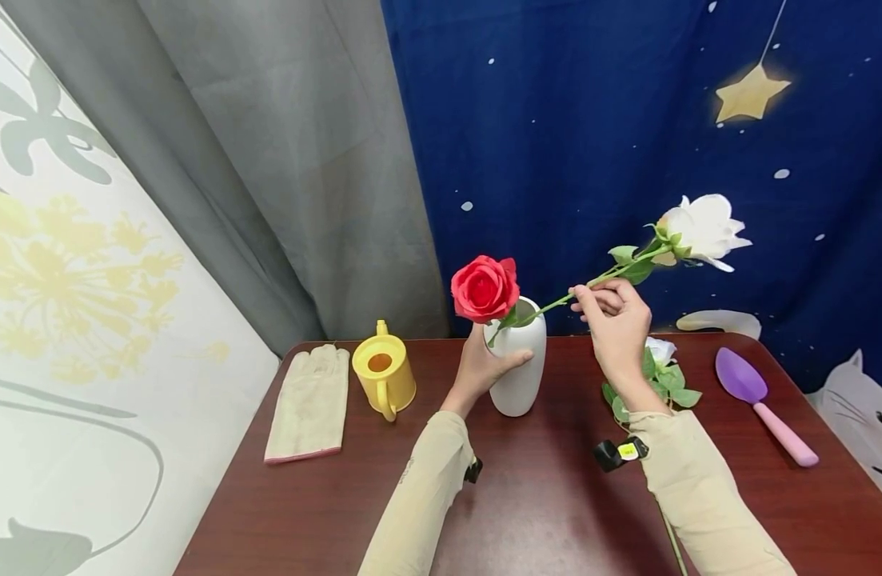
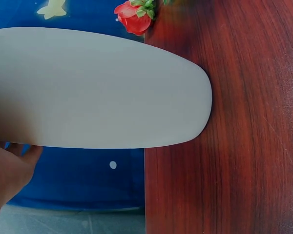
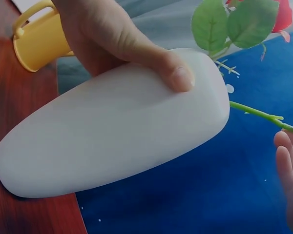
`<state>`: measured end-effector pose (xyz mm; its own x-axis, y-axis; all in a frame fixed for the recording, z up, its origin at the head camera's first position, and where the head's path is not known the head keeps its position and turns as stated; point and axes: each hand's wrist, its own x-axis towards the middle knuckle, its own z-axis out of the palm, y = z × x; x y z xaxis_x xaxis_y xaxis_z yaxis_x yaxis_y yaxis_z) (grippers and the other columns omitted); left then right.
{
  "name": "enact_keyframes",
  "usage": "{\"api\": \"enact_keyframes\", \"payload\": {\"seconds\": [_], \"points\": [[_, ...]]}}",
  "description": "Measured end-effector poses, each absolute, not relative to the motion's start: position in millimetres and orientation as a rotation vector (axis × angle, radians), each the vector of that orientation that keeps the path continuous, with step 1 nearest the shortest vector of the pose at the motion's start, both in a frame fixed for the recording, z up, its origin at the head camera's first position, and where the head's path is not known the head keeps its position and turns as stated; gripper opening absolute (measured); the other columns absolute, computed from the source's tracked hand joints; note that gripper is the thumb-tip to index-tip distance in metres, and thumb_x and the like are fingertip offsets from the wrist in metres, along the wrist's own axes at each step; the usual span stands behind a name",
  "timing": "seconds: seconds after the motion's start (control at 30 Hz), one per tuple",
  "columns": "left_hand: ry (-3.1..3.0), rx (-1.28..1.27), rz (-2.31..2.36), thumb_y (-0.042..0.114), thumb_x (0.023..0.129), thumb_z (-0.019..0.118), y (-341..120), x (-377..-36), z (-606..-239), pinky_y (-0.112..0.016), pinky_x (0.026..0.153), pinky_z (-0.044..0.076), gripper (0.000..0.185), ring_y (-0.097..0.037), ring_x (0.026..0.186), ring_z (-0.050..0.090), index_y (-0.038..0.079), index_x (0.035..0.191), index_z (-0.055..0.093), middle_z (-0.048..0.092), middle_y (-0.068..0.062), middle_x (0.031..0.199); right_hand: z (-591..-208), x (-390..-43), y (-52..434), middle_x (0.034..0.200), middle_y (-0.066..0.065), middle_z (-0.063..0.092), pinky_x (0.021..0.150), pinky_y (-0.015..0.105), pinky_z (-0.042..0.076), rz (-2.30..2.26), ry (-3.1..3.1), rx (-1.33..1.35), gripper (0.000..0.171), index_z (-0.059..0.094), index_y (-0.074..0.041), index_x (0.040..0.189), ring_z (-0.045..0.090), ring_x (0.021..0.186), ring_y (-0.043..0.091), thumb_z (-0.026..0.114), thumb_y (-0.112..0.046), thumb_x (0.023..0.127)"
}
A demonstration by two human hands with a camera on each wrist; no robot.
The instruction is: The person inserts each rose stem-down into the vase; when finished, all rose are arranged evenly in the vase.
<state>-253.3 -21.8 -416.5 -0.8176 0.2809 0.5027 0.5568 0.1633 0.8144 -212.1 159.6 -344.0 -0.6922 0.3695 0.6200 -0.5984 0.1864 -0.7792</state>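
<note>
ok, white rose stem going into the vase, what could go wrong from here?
The white rose is held far out on a long stem, so levering against the rim could tip the vase, though the left hand steadies it. The red rose already inside may get knocked aside.

A yellow watering can [image 1: 383,376] is seen on the dark red wooden table [image 1: 541,512] left of the centre of the frame, and a beige glove [image 1: 308,404] is laid flat just to its left. At the right side, a purple scoop with a pink handle [image 1: 763,406] is placed on the table. Behind, a grey curtain [image 1: 282,160] is hung in the upper left, and a blue cloth with a yellow star [image 1: 750,94] is spread across the upper right.
</note>
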Motion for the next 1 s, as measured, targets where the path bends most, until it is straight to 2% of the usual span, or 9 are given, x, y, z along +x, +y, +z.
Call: {"api": "enact_keyframes", "payload": {"seconds": [0.1, 0.33, 0.47, 0.57, 0.67, 0.83, 1.0], "points": [[-2.204, -0.814, -1.708, 0.022, 0.074, 0.080, -21, -254, -417, -0.032, 0.084, 0.049, 0.075, -0.018, 0.105, 0.055, 0.012, 0.133, 0.036, 0.054, -0.003, 0.122, -344, -211, 157, 0.081, 0.027, 0.065, 0.055, 0.019, 0.050, 1.570, -1.738, 0.221, 0.021, 0.054, 0.014, 0.091, 0.065, 0.061, 0.013, 0.066, -0.002, 0.084], [-2.201, -0.811, -1.711, 0.023, 0.073, 0.080, -21, -255, -418, -0.032, 0.083, 0.049, 0.075, -0.017, 0.104, 0.055, 0.014, 0.133, 0.035, 0.053, -0.002, 0.122, -345, -210, 156, 0.073, 0.011, 0.067, 0.054, 0.016, 0.048, 1.502, -1.775, 0.205, 0.022, 0.056, 0.012, 0.091, 0.065, 0.060, 0.011, 0.068, -0.004, 0.083], [-2.211, -0.801, -1.721, 0.023, 0.074, 0.079, -20, -254, -417, -0.033, 0.083, 0.049, 0.076, -0.017, 0.105, 0.055, 0.013, 0.134, 0.034, 0.053, -0.002, 0.122, -346, -209, 154, 0.072, 0.017, 0.066, 0.055, 0.015, 0.048, 1.485, -1.772, 0.195, 0.023, 0.056, 0.012, 0.091, 0.064, 0.059, 0.013, 0.069, -0.005, 0.083], [-2.216, -0.772, -1.730, 0.021, 0.073, 0.080, -21, -252, -417, -0.034, 0.082, 0.050, 0.075, -0.018, 0.104, 0.056, 0.012, 0.133, 0.036, 0.054, -0.003, 0.122, -346, -208, 151, 0.074, 0.023, 0.065, 0.054, 0.016, 0.047, 1.479, -1.771, 0.202, 0.023, 0.056, 0.012, 0.091, 0.063, 0.056, 0.020, 0.069, -0.006, 0.083], [-2.211, -0.751, -1.729, 0.018, 0.071, 0.081, -21, -252, -417, -0.034, 0.081, 0.050, 0.077, -0.017, 0.103, 0.056, 0.015, 0.134, 0.036, 0.054, -0.003, 0.122, -346, -208, 148, 0.073, 0.022, 0.065, 0.050, 0.016, 0.045, 1.446, -1.786, 0.203, 0.023, 0.057, 0.011, 0.090, 0.058, 0.052, 0.025, 0.069, -0.007, 0.083], [-2.214, -0.735, -1.709, 0.022, 0.070, 0.082, -20, -261, -429, -0.034, 0.082, 0.049, 0.084, -0.014, 0.105, 0.054, 0.023, 0.138, 0.033, 0.052, 0.002, 0.125, -345, -208, 143, 0.073, 0.019, 0.065, 0.046, 0.015, 0.035, 1.368, -1.808, 0.168, 0.022, 0.058, 0.009, 0.088, 0.048, 0.047, 0.014, 0.070, -0.008, 0.083], [-2.214, -0.709, -1.721, 0.022, 0.069, 0.083, -19, -259, -427, -0.035, 0.080, 0.050, 0.084, -0.016, 0.101, 0.056, 0.017, 0.137, 0.035, 0.055, 0.000, 0.122, -346, -212, 142, 0.076, 0.020, 0.066, 0.047, 0.012, 0.034, 1.333, -1.818, 0.173, 0.022, 0.057, 0.010, 0.089, 0.045, 0.048, 0.005, 0.070, -0.007, 0.083]]}}
